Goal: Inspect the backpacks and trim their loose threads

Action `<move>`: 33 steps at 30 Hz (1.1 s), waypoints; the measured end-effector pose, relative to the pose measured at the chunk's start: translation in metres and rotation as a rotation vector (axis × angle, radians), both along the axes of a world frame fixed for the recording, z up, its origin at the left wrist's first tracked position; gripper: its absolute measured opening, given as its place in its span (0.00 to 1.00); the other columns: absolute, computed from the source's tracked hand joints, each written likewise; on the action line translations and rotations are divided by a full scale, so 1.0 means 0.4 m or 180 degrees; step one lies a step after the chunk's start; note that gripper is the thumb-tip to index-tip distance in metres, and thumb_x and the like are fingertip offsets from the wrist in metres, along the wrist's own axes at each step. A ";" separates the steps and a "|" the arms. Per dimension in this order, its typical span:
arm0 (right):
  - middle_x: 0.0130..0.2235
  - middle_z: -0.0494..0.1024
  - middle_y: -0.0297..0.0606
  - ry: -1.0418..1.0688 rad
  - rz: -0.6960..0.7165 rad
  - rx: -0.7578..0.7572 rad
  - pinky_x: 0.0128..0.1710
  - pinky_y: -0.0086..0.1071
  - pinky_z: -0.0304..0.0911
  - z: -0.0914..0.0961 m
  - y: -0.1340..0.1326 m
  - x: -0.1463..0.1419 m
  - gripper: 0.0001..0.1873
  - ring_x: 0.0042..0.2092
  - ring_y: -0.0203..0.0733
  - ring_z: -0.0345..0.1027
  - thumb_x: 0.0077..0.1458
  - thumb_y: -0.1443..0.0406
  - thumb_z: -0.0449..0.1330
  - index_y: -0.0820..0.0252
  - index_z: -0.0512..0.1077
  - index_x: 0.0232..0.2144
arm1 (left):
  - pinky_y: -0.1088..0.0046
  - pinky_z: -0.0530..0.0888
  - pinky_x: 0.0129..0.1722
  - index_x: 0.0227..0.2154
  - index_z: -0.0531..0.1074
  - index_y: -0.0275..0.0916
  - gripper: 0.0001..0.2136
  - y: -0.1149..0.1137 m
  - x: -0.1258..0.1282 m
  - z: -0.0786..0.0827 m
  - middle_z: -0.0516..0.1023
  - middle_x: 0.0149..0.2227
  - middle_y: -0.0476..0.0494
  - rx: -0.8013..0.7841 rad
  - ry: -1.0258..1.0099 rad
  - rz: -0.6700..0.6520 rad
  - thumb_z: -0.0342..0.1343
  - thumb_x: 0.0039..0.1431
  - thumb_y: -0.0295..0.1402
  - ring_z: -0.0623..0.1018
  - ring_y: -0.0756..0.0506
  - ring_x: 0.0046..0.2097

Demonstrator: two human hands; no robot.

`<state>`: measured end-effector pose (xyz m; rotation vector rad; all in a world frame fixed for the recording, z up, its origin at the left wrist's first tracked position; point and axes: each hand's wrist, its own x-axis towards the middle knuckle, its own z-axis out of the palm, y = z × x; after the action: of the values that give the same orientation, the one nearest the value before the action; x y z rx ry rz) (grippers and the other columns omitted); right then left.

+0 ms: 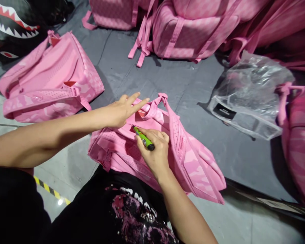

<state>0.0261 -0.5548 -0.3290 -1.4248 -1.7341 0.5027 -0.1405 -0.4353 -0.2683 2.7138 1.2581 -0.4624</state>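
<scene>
A pink camouflage backpack [193, 162] lies back-side up in front of me, partly on my lap. My left hand [122, 110] rests on its top near the carry handle [159, 101], fingers stretched out and flat. My right hand [155, 149] is closed around a small green tool with a black end [144, 138], its tip pressed against the bag's back panel just below the left hand.
Another pink backpack [48, 78] lies to the left, several more [193, 30] are piled at the back and right. A clear plastic bag [251, 95] sits on the grey sheet [167, 78] at right. A black shark-mouth bag [12, 23] is at top left. Yellow-black floor tape [51, 191] runs at lower left.
</scene>
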 end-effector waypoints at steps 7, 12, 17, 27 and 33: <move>0.39 0.83 0.40 -0.0310 -0.0027 0.0086 0.49 0.47 0.60 0.023 -0.004 0.012 0.10 0.42 0.49 0.75 0.60 0.65 0.61 0.57 0.78 0.43 | 0.61 0.70 0.56 0.72 0.31 0.52 0.51 0.011 -0.013 -0.002 0.39 0.74 0.34 -0.0104 -0.0141 -0.0107 0.57 0.53 0.21 0.63 0.33 0.65; 0.38 0.83 0.40 -0.0479 -0.0082 0.0129 0.48 0.47 0.61 0.033 -0.008 0.018 0.08 0.41 0.50 0.75 0.60 0.66 0.60 0.58 0.77 0.42 | 0.62 0.72 0.53 0.72 0.30 0.48 0.47 -0.019 -0.022 0.017 0.34 0.74 0.29 -0.0066 -0.0329 0.0418 0.54 0.58 0.25 0.63 0.32 0.67; 0.40 0.83 0.40 -0.0366 -0.0062 0.0090 0.48 0.46 0.61 0.030 -0.006 0.033 0.09 0.42 0.49 0.75 0.60 0.66 0.61 0.60 0.78 0.42 | 0.65 0.75 0.47 0.71 0.29 0.49 0.46 -0.019 -0.012 0.031 0.52 0.68 0.29 -0.0313 0.0086 0.0737 0.55 0.60 0.30 0.75 0.35 0.56; 0.38 0.84 0.37 -0.0182 -0.0073 0.0206 0.47 0.44 0.57 0.002 0.017 -0.012 0.09 0.42 0.46 0.75 0.60 0.64 0.62 0.59 0.79 0.43 | 0.66 0.74 0.46 0.72 0.31 0.49 0.46 -0.019 0.000 0.024 0.54 0.67 0.34 -0.0209 0.0004 0.0759 0.54 0.59 0.29 0.76 0.38 0.53; 0.37 0.83 0.38 -0.0156 -0.0044 0.0104 0.46 0.44 0.58 0.003 0.015 -0.006 0.09 0.41 0.47 0.75 0.60 0.62 0.63 0.59 0.80 0.41 | 0.65 0.74 0.47 0.72 0.33 0.47 0.45 -0.018 0.001 0.020 0.56 0.66 0.32 -0.0210 -0.0097 0.0794 0.55 0.58 0.26 0.76 0.38 0.53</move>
<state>0.0236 -0.5487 -0.3279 -1.4359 -1.7622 0.4334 -0.1403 -0.4425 -0.2605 2.4558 1.5179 -0.4234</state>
